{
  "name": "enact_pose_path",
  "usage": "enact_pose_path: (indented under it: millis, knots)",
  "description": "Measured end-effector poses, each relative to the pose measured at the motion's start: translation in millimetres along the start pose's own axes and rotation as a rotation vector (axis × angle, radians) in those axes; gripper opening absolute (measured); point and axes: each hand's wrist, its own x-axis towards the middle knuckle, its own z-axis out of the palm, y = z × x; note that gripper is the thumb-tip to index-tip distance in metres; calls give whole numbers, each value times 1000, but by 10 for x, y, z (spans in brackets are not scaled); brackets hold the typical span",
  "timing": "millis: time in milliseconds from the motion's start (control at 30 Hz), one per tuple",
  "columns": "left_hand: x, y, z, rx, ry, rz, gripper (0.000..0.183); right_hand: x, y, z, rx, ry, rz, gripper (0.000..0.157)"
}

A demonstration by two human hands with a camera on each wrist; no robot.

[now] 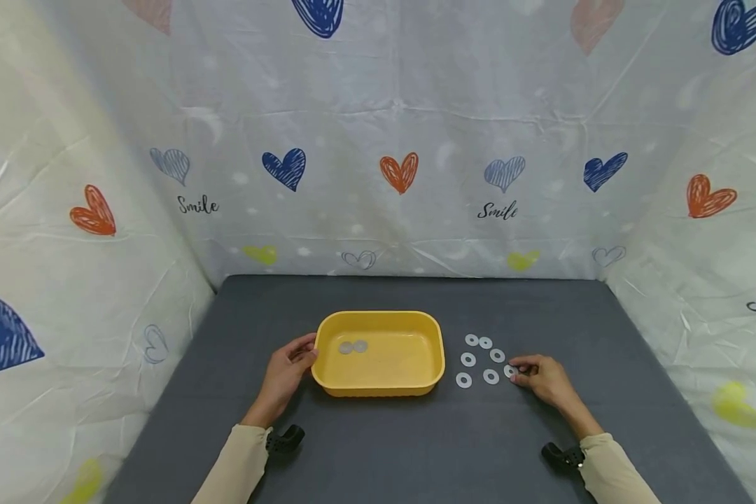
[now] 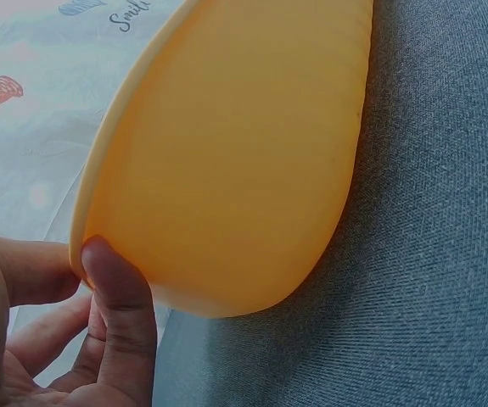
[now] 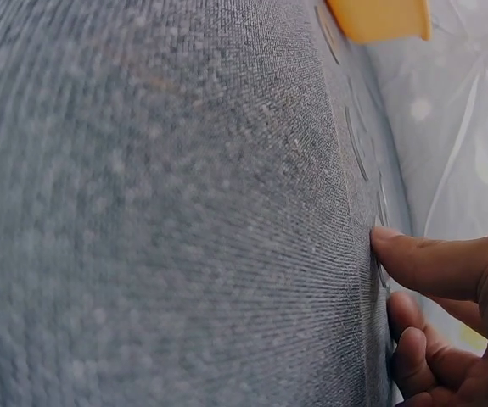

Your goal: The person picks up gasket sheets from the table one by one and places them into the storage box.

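Backdrop [image 1: 343, 217] lettered "Smile"; left fingers [image 2: 126, 326] pinch rim of yellow tray [image 1: 378, 390], right fingers [image 3: 434, 263] pinch white ring [image 1: 507, 371].

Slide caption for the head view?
Left hand grips a yellow tray; right hand pinches a white ring at a grey table.

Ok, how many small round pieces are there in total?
9: two round pieces in the yellow tray; right of it, two at the back, two midway, two in front, and one pinched by the right hand. That hand could hide more.
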Motion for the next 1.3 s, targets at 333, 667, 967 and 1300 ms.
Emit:
enact_pose_path:
  millis: [333, 667, 967, 1300]
  knots:
    - [-5, -17, -10, -10, -16, 8, 42, -28, -39, 2, 49, 23, -9, 20]
    - [-27, -38, -12, -3, -4, 6, 42, -41, -92, 15, 104, 64, 1, 10]
    - [-16, -22, -1, -7, -7, 9, 42, -4, -332, 25, 227, 65, -2, 12]
    - [-20, -19, 1, -21, -7, 19, 43, 23, -605, 16, 356, 70, 41, 19]
